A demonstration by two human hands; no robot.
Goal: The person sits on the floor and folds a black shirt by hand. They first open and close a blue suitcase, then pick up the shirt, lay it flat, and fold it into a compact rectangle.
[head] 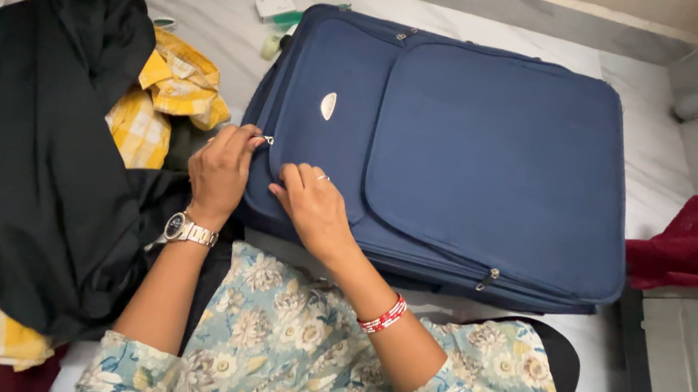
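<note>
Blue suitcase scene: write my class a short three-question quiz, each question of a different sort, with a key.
1. True or false: the blue suitcase lies flat on the floor with its lid closed.
2. Which hand pinches the metal zip pull at the suitcase's corner?
A. left hand
B. right hand
C. neither
3. Fill in: beside the suitcase lies a heap of clothes, with a black garment over a checked shirt coloured ____.

Key:
1. True.
2. A. Its fingers close on the pull, while the right hand rests flat on the suitcase.
3. Yellow.
</note>
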